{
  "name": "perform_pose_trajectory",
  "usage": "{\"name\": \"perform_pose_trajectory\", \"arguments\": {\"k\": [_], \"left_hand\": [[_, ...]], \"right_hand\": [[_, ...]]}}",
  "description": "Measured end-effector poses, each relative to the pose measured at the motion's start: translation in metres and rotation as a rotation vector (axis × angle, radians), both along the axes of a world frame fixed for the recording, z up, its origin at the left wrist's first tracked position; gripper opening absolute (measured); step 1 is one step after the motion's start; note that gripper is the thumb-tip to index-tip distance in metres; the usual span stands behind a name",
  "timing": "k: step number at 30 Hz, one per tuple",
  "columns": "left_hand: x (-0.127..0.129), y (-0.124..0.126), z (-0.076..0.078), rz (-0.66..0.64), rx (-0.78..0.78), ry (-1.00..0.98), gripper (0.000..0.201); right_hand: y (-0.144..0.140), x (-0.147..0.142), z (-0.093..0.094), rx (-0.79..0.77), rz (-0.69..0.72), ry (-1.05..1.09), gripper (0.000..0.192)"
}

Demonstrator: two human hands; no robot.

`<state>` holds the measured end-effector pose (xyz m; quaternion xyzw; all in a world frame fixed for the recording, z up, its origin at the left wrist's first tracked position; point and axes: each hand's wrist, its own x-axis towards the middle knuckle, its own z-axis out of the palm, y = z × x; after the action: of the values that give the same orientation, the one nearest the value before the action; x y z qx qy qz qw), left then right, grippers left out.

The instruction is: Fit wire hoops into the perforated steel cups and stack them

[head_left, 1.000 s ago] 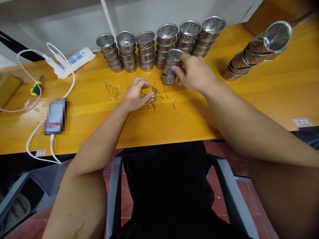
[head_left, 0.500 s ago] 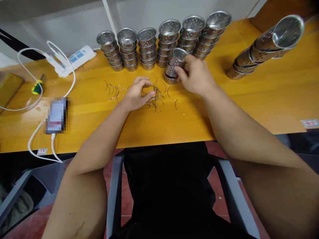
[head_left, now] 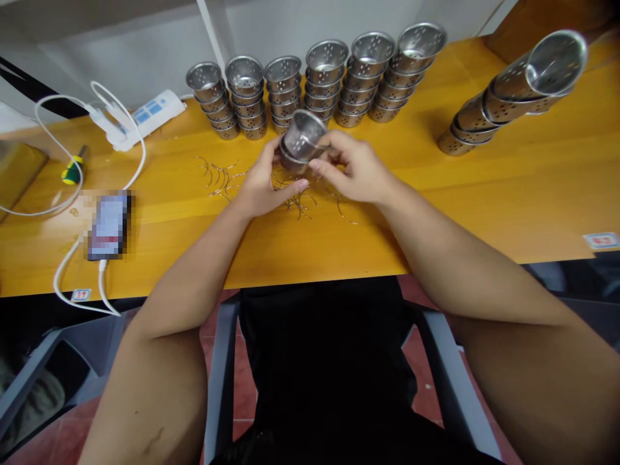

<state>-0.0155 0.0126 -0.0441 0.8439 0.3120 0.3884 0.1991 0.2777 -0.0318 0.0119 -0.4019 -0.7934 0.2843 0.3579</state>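
Note:
A short nested stack of perforated metal cups (head_left: 303, 139) is held up off the table, tilted, its top rim facing up and away. My right hand (head_left: 356, 165) grips its right side with fingers and thumb. On the other side, my left hand (head_left: 266, 181) has its fingers against or just behind the cups, with the thumb stretched out below and apart from them. Whether those fingers bear on the metal cannot be made out. Thin curved wire pieces (head_left: 300, 205) lie in a loose pile under the hands, partly hidden by them.
Several upright stacks of the same cups (head_left: 325, 71) line the back of the table. A taller leaning stack (head_left: 494, 106) is at the right. On the left are a phone (head_left: 110, 226), a white power strip (head_left: 150, 116) with cables, and a screwdriver (head_left: 72, 169).
My right hand has lifted the short stack of cups from in front of the back row and brought it left, over the wires to my left hand. The left hand has barely moved.

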Motion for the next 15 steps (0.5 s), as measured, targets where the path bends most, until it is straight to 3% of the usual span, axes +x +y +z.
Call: {"name": "perform_pose_trajectory", "arguments": {"k": [3,6,8,11,15], "left_hand": [[0.001,0.001,0.001,0.008,0.007,-0.016,0.107],[-0.001,0.006,0.0,0.026,0.016,-0.017,0.105],[-0.004,0.012,-0.004,0.053,0.011,-0.018,0.104],[-0.009,0.02,-0.009,0.103,-0.004,-0.052,0.102],[-0.011,0.025,-0.014,0.12,0.008,-0.108,0.1]], "right_hand": [[-0.011,-0.012,0.003,0.017,0.107,-0.006,0.069],[-0.01,-0.012,0.004,0.066,0.077,0.046,0.067],[-0.004,-0.002,0.007,0.071,-0.047,0.067,0.061],[0.007,0.023,0.018,0.093,-0.273,0.031,0.034],[0.016,0.055,0.037,0.095,-0.52,-0.193,0.01]]}}
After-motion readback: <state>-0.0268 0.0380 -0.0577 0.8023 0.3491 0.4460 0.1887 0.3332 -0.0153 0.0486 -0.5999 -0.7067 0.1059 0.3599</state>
